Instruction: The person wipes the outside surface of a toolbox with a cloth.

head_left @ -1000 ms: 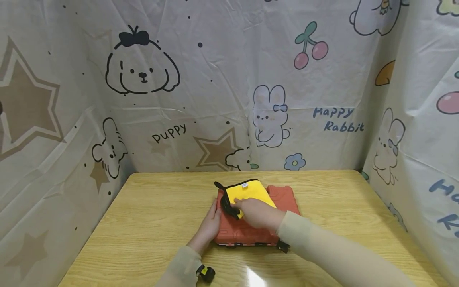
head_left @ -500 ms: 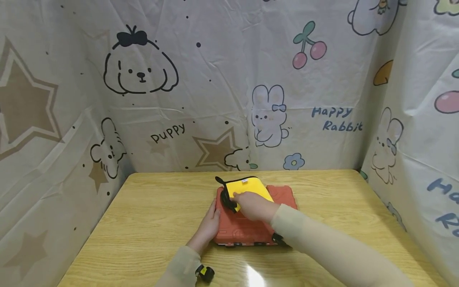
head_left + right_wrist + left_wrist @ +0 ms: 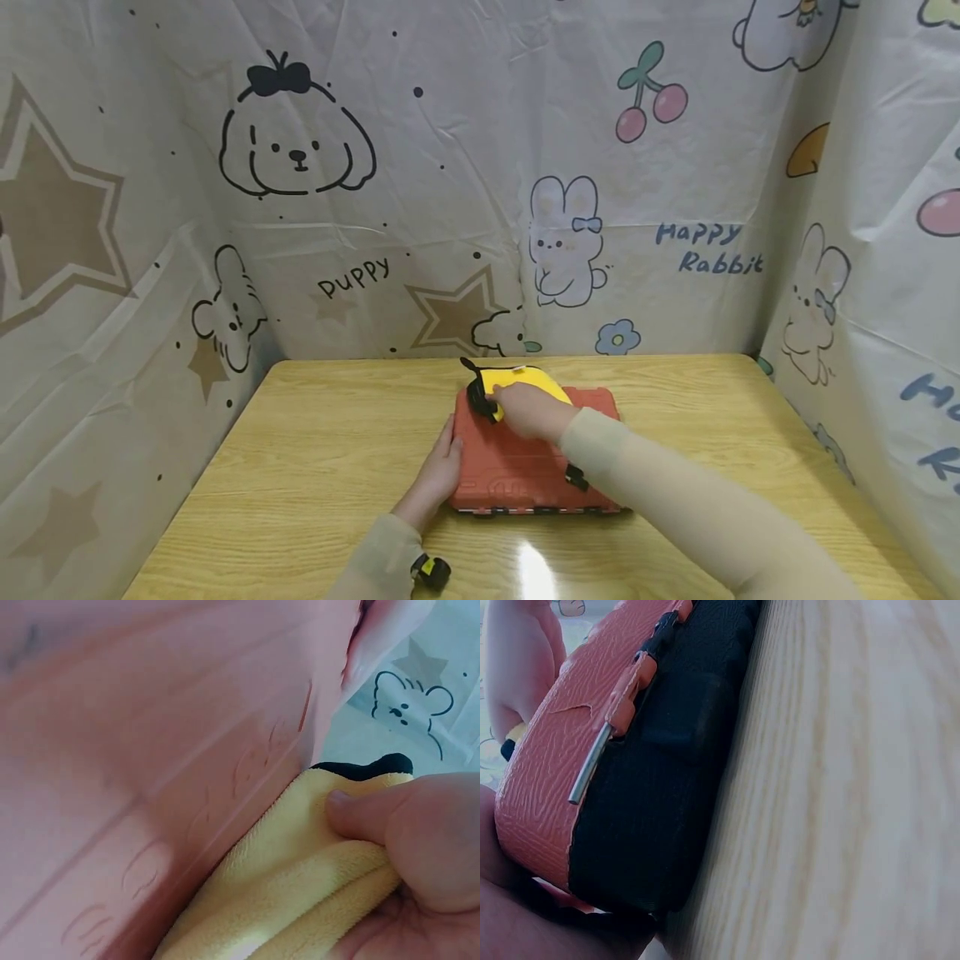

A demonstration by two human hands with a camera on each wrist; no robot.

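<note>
A red case (image 3: 517, 471) with a black lower half (image 3: 660, 787) lies flat on the table, its hinged edge facing me. My left hand (image 3: 437, 473) rests along the case's left side, fingers extended beside it; in the left wrist view it shows at the case's corner. My right hand (image 3: 532, 410) pinches a yellow cloth (image 3: 542, 379) with black edging and presses it on the lid near the far edge. The right wrist view shows the thumb on top of the bunched, fuzzy cloth (image 3: 277, 855). The fingers beneath the cloth are mostly hidden.
The light wooden table (image 3: 330, 433) extends around the case. A patterned white curtain (image 3: 420, 208) stands behind the table and along both sides. Small black cameras sit at both wrists.
My right hand has moved the yellow cloth away from me over the lid, towards the far edge, uncovering more of the near part. My left hand has stayed in place.
</note>
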